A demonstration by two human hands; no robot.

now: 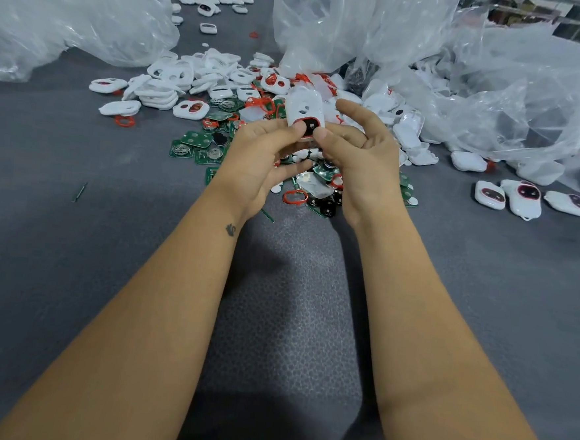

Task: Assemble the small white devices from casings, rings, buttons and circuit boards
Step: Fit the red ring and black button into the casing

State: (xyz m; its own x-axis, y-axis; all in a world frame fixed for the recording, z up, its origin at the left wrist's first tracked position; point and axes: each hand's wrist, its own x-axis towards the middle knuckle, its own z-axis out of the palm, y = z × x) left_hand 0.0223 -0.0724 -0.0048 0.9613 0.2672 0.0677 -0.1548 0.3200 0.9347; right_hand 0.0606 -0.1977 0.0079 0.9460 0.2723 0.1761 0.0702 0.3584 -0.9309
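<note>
Both hands' grip round casing

Two hands hold one white casing, and three finished white devices lie far right.

Left hand: raised mid-scene, thumb pressed forward, fingers curled in a pinch.
Right hand: alongside, thumb pressed likewise, index finger extended.
Forearms: both bare, converging from near edge.
</note>
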